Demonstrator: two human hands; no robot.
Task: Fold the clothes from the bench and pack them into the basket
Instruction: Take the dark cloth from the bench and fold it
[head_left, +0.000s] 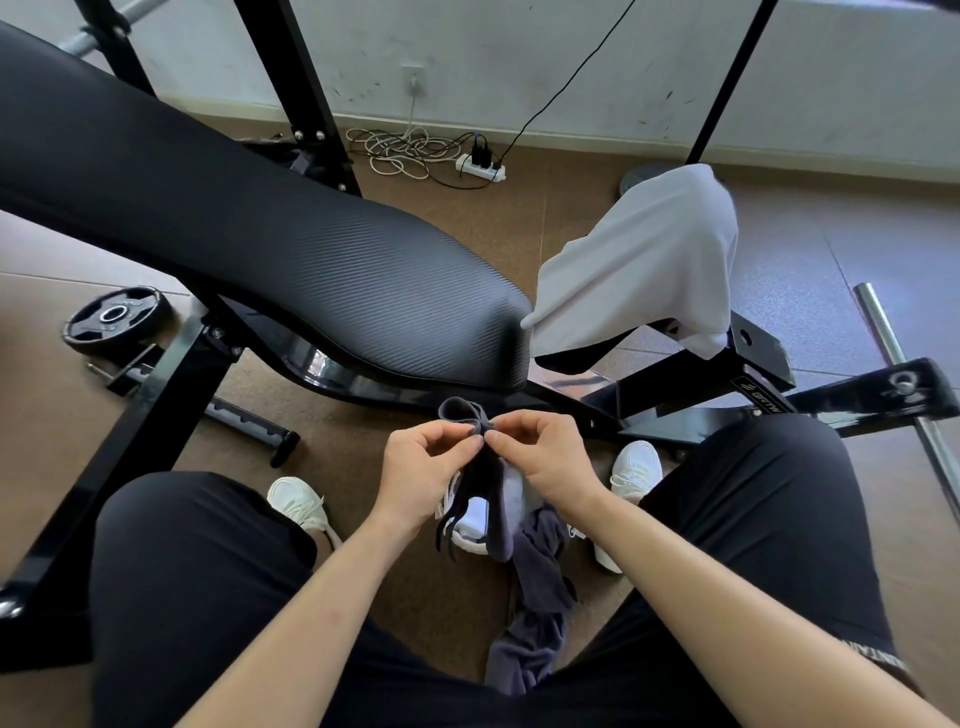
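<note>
Pinching the top edge of the dark grey garment (537, 577), we have our left hand (421, 467) and right hand (545, 460) drawn close together. The fingertips nearly meet and each hand is clamped on a small bunch of the cloth. We judge the grip is this narrow because we are looking for a hem or waistband to start from, and lifting that edge lets the rest drop straight and shake out its creases.

Below the hands the garment hangs between our knees, and its lower part is crumpled under our wrists. A short loop of it curls up just beyond the fingertips. Its long axis runs from the pinch back towards our body, so the held end points away from us and the loose end trails near.

Beyond the left hand lies the bench pad (260, 234), bare of clothes where we see it. Beyond the right hand a white garment (639, 260) is draped over the bench frame and, by our judgement, awaits folding. We cannot see the basket, so where this piece will go we cannot tell.
</note>
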